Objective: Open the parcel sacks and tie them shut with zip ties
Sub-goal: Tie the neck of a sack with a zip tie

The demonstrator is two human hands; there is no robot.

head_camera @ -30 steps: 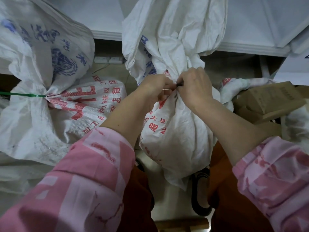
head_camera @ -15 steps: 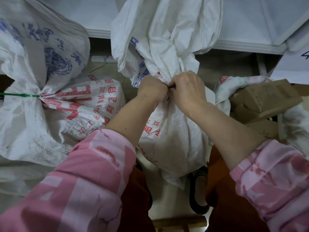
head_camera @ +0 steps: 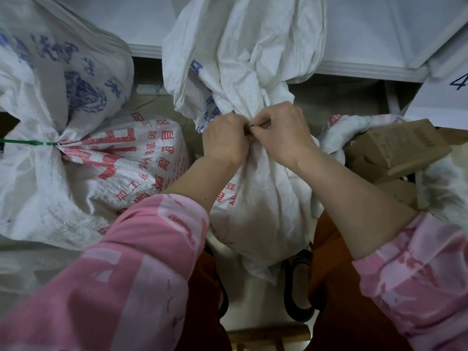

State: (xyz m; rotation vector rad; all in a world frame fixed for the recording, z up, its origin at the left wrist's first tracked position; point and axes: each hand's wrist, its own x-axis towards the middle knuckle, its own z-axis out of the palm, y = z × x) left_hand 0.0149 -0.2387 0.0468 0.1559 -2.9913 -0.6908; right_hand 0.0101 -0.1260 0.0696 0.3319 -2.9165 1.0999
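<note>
A white woven parcel sack (head_camera: 260, 203) with red print stands between my knees, its neck gathered tight. My left hand (head_camera: 224, 140) and my right hand (head_camera: 281, 135) meet at that neck, knuckles nearly touching. Both pinch a thin zip tie (head_camera: 252, 125), of which only a small dark bit shows between the fingertips. The loose top of the sack (head_camera: 243, 54) fans out above my hands. A second sack (head_camera: 76, 158) lies at the left, its neck bound by a green zip tie (head_camera: 27, 142).
Brown cardboard boxes (head_camera: 395, 148) sit at the right inside another white sack. A white shelf edge (head_camera: 367, 69) runs along the back. A dark shoe (head_camera: 298, 282) and a wooden stool edge (head_camera: 266, 335) are below the sack.
My hands have closed together at the sack's neck; the short pale length of zip tie seen between them a second ago is now hidden by my fingers.
</note>
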